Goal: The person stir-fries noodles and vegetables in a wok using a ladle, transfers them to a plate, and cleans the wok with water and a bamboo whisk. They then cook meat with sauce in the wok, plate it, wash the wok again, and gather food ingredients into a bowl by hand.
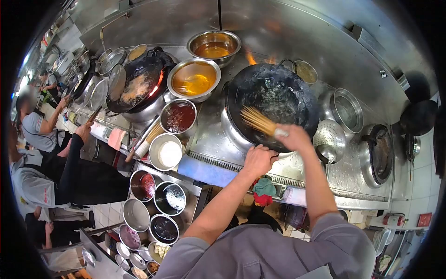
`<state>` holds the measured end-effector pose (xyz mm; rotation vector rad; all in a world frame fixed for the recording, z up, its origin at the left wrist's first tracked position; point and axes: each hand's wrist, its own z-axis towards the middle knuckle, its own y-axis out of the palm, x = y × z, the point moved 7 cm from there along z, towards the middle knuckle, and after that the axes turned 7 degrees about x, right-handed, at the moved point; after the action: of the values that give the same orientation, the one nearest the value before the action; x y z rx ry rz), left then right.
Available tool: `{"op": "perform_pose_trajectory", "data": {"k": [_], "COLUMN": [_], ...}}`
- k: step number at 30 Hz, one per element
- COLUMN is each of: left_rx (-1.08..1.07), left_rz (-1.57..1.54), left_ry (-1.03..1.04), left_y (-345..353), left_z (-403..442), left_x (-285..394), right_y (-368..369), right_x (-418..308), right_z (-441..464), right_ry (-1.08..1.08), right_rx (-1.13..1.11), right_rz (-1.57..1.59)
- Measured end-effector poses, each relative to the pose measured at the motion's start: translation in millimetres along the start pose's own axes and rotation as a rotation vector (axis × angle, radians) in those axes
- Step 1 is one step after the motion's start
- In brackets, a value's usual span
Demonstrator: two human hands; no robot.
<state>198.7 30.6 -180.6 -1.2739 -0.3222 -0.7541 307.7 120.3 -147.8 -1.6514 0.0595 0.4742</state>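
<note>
A large black wok (242,90) sits on the burner in front of me, with wet, foamy liquid inside. My right hand (296,138) is closed round the pale bound end of a bamboo wok brush (259,121). The brush's splayed bristles point left, over the near left part of the wok. At the wok's near rim, my left hand (260,161) is closed with its fingers curled over the edge; a folded cloth may be under it, but I cannot tell.
Steel bowls of amber liquid (193,79) and a pot of red sauce (178,117) stand left. A perforated skimmer (330,139) lies right, near another wok (377,156). Flames show behind my wok. Co-workers (37,172) stand left at another wok (139,79). Sauce pots (170,197) sit below.
</note>
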Motion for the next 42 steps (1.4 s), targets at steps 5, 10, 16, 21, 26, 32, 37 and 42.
{"op": "perform_pose_trajectory", "data": {"k": [5,10,16,21,26,32,37,42], "left_rx": [0.047,0.049,0.172,0.156,0.152,0.188,0.154,0.244], "left_rz": [0.057,0.085,0.077,0.074,0.120,0.066,0.058,-0.006], "left_ry": [-0.006,0.010,0.118,0.150,0.110,0.156,0.168,0.015], "left_y": [5,3,0,0,-6,-3,-1,-10], "left_z": [2,6,4,5,3,2,2,-5], "left_x": [0,-9,-13,-13,-7,-14,-16,-15], "right_y": [4,19,-77,6,-6,-26,21,-18], "right_x": [36,-6,89,45,51,115,22,53], "right_z": [87,3,50,79,-14,88,48,-41], "right_ry": [0.300,-0.085,0.058,0.175,-0.048,0.041,0.069,-0.048], "right_rx": [0.417,0.268,-0.005,0.271,0.169,0.237,0.249,-0.074], "right_rz": [-0.063,0.020,-0.429,-0.110,-0.093,-0.364,-0.028,-0.065]}}
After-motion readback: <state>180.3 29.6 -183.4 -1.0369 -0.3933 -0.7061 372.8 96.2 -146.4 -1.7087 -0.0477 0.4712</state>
